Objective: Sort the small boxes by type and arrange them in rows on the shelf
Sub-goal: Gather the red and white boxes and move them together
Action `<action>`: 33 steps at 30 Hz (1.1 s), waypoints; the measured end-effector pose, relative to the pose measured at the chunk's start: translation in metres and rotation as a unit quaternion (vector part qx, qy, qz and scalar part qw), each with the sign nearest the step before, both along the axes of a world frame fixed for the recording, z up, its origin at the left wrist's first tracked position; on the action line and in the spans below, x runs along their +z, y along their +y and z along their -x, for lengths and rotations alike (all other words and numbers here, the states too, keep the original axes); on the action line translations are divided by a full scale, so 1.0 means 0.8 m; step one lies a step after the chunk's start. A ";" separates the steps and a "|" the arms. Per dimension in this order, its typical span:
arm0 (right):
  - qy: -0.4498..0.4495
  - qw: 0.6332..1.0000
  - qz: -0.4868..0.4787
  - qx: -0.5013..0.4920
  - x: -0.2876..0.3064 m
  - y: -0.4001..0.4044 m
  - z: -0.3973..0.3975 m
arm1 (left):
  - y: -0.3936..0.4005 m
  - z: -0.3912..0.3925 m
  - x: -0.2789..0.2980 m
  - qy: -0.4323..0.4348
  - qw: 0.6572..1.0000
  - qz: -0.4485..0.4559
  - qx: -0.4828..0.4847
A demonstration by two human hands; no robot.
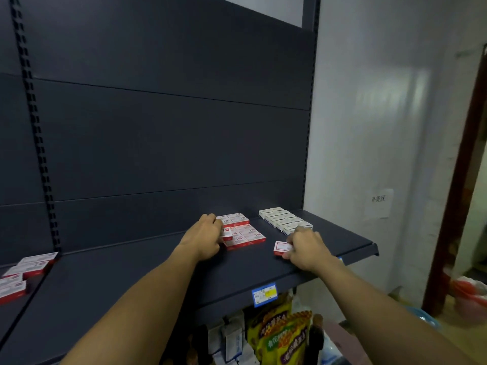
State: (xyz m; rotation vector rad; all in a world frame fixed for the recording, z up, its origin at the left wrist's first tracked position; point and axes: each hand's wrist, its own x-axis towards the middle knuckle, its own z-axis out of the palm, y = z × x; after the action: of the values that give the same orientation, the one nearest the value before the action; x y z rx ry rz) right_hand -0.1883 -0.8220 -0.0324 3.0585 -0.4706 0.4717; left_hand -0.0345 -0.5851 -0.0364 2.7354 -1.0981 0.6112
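From where I'm standing, the left hand (208,234) curls on a box in the red boxes (243,231); the right hand (307,246) pinches a loose red box (282,247) beside the white row (284,219), I think. Slide it left, edges flush.

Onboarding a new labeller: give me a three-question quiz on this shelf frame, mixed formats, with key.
1. True or false: the row of white boxes sits to the right of the red-and-white boxes on the shelf.
2. What does the right hand hold? A) a single red-and-white box B) a white box C) nothing
3. Fill in: the left hand rests against the ___ side of the red-and-white boxes.

Key: 1 true; 2 A; 3 left.
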 end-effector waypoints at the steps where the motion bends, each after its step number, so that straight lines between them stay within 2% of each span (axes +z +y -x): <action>1: 0.003 1.000 -0.004 0.009 0.001 -0.004 -0.012 | -0.004 -0.012 0.001 0.004 1.000 0.003 0.003; 15: -0.029 0.990 -0.079 0.111 0.002 -0.054 -0.181 | -0.046 -0.135 -0.001 0.059 0.996 0.066 -0.006; 25: -0.066 0.966 -0.120 0.219 -0.017 -0.070 -0.253 | -0.066 -0.139 -0.017 0.059 0.995 0.083 0.003; 33: -0.087 0.938 -0.179 0.282 -0.040 -0.076 -0.286 | -0.087 -0.127 -0.039 0.046 0.985 0.157 0.046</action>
State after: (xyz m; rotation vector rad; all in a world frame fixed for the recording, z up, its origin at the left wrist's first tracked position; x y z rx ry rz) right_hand 0.0407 -0.8826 -0.0643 3.4967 0.3961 0.7406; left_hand 0.0673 -0.6549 -0.0675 2.5212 -0.7828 0.6051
